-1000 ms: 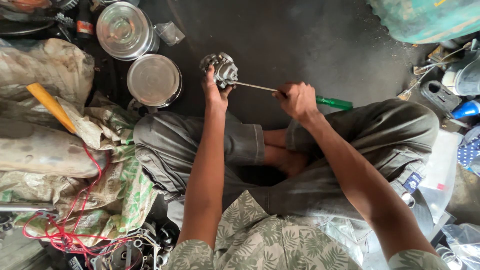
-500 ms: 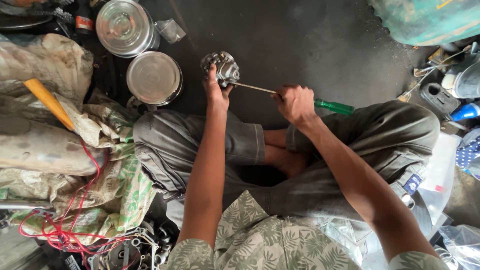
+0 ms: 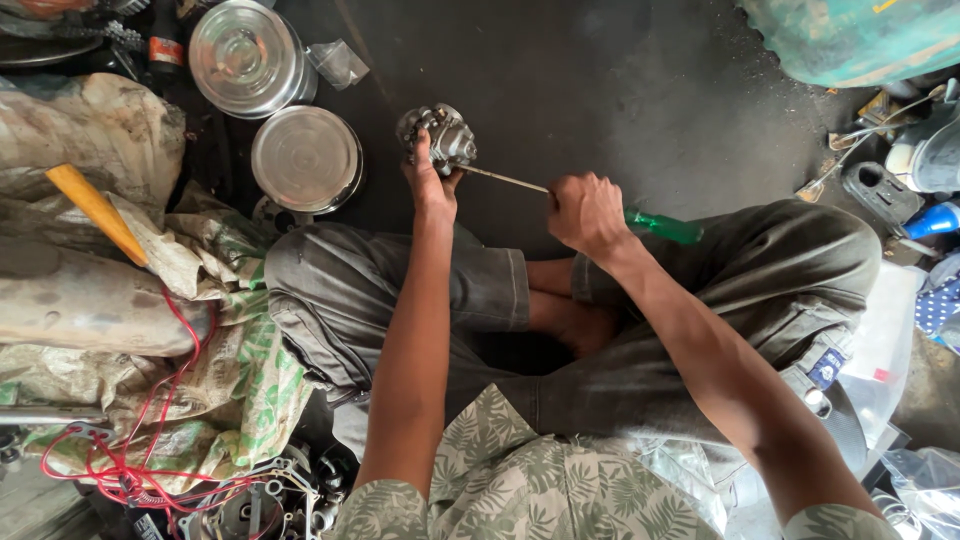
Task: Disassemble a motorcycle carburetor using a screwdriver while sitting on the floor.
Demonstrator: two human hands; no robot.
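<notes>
- Our left hand [image 3: 432,185] grips the small metal engine part [image 3: 437,135] on the dark floor [image 3: 600,90].
- Our right hand [image 3: 587,212] clasps the green-handled screwdriver [image 3: 660,227]; its tip seemingly meets the part.

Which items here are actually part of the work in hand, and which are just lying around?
In use:
- small metal engine part, held by the left hand
- green-handled screwdriver, gripped by the right hand, tip at the part

Lying about:
- two round steel tins
- yellow-handled tool
- red wires
- sacks
</notes>
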